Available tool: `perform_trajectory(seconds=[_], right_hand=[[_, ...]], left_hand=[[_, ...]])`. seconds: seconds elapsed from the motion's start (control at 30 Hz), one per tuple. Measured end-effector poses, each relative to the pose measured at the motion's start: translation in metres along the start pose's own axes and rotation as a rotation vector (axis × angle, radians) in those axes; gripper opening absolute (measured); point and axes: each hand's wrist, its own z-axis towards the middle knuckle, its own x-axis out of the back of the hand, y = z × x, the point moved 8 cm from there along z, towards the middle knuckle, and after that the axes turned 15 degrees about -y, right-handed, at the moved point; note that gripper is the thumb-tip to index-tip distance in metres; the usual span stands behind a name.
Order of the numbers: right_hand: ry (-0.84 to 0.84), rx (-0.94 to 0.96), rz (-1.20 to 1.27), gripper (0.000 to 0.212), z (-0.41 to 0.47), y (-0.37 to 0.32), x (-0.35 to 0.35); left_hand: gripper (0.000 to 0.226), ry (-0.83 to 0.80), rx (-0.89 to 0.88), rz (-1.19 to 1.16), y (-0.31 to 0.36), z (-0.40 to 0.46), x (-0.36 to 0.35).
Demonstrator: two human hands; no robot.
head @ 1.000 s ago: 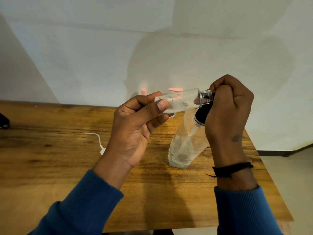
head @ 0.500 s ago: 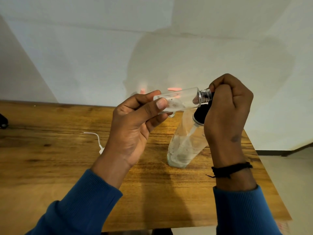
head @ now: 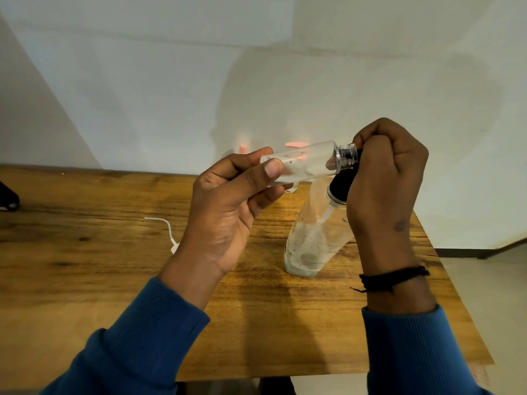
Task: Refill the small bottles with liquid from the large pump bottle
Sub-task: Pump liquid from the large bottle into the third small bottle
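R hand [head: 385, 178] hides pump head – fingers curled on it; L hand [head: 228, 206] pinches 1 small bottle [head: 302, 163]; 1 large pump bottle [head: 310, 240] tilted on tabletop [head: 85, 280].

I have one view only, from the head camera, looking forward and down across the wooden table [head: 85, 280] toward its far edge and the wall [head: 171, 81] behind. It sits close: both forearms fill the near foreground, and the table's right edge shows.
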Motion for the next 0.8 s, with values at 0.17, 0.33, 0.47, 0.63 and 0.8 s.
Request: perform_trajectory(seconds=[0.17,0.33,0.47,0.63,0.8], right_hand=[[0.0,-0.001,0.028,0.026,0.0,0.004,-0.002],[-0.021,-0.001,-0.018,0.026,0.001,0.001,-0.001],[-0.011,0.008,-0.005,0.025,0.001,-0.001,0.0],[-0.011,-0.004,-0.012,0.025,0.0,0.0,0.001],[-0.01,-0.007,0.019,0.024,0.0,0.006,-0.003]], left_hand=[[0.025,0.005,-0.008,-0.002,0.002,0.0,0.0],[0.019,-0.009,-0.002,0.002,0.001,0.001,0.0],[0.02,-0.011,-0.012,0.004,0.002,0.002,-0.002],[0.013,-0.011,0.0,-0.002,-0.001,0.0,-0.003],[0.021,0.009,-0.002,-0.005,0.0,0.001,0.001]])
